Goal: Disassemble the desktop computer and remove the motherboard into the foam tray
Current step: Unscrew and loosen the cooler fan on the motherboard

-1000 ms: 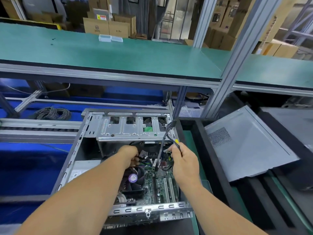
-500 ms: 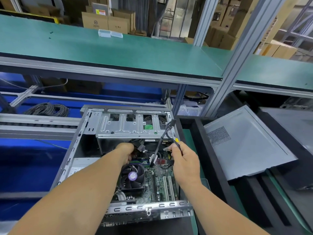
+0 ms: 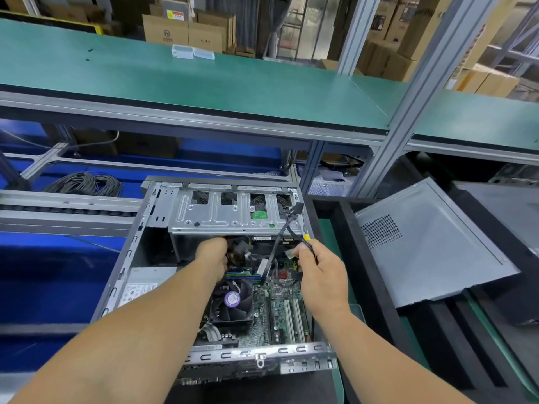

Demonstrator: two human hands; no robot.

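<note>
The open desktop case (image 3: 137, 246) lies on its side in front of me. Its green motherboard (image 3: 280, 316) sits inside with a black CPU fan (image 3: 232, 301) on it. My left hand (image 3: 213, 255) reaches under the silver drive cage (image 3: 233, 211) and grips a bundle of black cables and a connector (image 3: 242, 252); its fingers are mostly hidden. My right hand (image 3: 318, 269) pinches thin black cables (image 3: 287, 223) with a yellow tip, lifted above the board's right edge. The black foam tray (image 3: 344, 228) stands right of the case.
The removed grey side panel (image 3: 431, 249) leans in the foam tray at right. A power supply with a white label (image 3: 140, 290) fills the case's left side. A coil of black wire (image 3: 84, 183) lies on the blue conveyor behind. A green shelf (image 3: 204, 80) runs overhead.
My left hand has pushed slightly further under the drive cage onto the cable bundle. My right hand holds the thin cables in nearly the same spot. The view has shifted a little.
</note>
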